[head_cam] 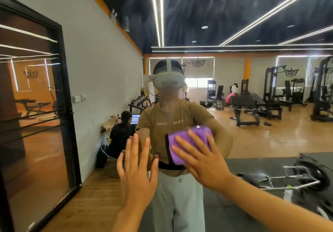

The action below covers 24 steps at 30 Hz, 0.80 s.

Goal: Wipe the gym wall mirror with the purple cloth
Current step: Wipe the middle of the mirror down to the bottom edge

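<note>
- Wall mirror [252, 123]: we see it filling nearly the whole view, its surface showing the gym room and the person who faces it.
- Right hand [203, 161]: we find it flat on a folded purple cloth [182, 141], fingers straight and spread, pressing the cloth against the glass at chest height of the reflection.
- Purple cloth: it lies between the right palm and the mirror; a black edging runs down its left side.
- Left hand [137, 168]: we see it raised beside the right one, fingers straight and close together, holding nothing; its fingertips meet those of its reflection, so it touches the glass.
- Reflected person [173, 123]: a brown T-shirt with mirrored lettering, light trousers, and a white headset [169, 82] over the eyes.
- Black-framed glass door [36, 114]: it stands at the left, set in the grey wall.
- Seated person in black [122, 132]: we see this figure on the floor by the wall, facing a laptop [135, 119].
- Weight machines [273, 91] and a black bench [246, 107]: they stand on the wooden floor in the far right of the room.
- Barbell [292, 179]: it lies on a dark mat at lower right.
</note>
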Each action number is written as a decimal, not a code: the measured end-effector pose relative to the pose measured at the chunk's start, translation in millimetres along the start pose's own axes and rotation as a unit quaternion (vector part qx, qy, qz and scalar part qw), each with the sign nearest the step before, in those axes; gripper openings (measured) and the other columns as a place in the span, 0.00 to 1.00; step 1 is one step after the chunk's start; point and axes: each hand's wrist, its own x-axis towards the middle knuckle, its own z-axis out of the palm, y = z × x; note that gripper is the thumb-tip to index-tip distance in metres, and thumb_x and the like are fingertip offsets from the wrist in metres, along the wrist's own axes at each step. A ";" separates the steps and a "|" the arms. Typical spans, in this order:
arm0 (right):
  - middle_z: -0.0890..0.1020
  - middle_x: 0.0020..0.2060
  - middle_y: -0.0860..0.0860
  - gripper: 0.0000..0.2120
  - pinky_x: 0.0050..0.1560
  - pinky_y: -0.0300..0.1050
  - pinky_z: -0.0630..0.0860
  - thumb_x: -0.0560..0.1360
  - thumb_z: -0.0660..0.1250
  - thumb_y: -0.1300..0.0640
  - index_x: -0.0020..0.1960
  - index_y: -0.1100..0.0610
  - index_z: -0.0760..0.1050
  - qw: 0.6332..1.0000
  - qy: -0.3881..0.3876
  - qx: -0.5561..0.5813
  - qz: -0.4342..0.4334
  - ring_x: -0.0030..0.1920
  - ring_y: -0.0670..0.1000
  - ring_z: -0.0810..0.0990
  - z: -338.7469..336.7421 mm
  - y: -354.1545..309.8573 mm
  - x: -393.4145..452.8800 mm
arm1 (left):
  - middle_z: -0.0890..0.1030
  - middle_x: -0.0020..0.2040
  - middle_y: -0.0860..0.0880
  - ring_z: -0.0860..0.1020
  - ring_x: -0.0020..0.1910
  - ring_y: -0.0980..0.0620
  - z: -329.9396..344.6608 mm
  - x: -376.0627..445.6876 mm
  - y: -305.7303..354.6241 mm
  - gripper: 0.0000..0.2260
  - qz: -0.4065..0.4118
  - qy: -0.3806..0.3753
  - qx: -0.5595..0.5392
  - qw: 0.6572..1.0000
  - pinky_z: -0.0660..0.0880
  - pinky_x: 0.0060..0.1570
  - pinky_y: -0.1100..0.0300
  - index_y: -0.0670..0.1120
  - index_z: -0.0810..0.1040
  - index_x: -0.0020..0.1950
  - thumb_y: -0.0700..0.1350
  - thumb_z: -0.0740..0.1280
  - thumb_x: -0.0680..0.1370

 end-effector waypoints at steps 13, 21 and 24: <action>0.60 0.79 0.51 0.25 0.79 0.63 0.46 0.84 0.51 0.45 0.80 0.50 0.60 0.990 0.092 0.060 0.089 0.80 0.58 0.54 -41.0 106.5 138.3 | 0.51 0.81 0.51 0.49 0.80 0.52 -9.6 3.0 -15.7 0.27 0.002 -0.024 0.033 0.999 0.44 0.76 0.54 0.52 0.59 0.79 0.55 0.56 0.80; 0.57 0.80 0.51 0.29 0.78 0.64 0.43 0.82 0.57 0.44 0.81 0.50 0.58 0.995 0.063 0.062 0.054 0.81 0.58 0.51 -13.5 26.9 87.3 | 0.50 0.81 0.55 0.52 0.79 0.55 -17.6 7.8 -24.1 0.27 -0.015 -0.037 0.039 0.998 0.45 0.72 0.56 0.52 0.57 0.79 0.60 0.51 0.81; 0.55 0.81 0.49 0.31 0.79 0.62 0.41 0.80 0.57 0.42 0.81 0.47 0.55 0.999 -0.008 0.031 -0.042 0.81 0.56 0.49 1.1 -13.8 40.0 | 0.52 0.81 0.55 0.56 0.78 0.53 -16.0 5.0 -24.9 0.27 -0.025 -0.037 0.021 0.999 0.51 0.70 0.53 0.54 0.55 0.80 0.61 0.47 0.82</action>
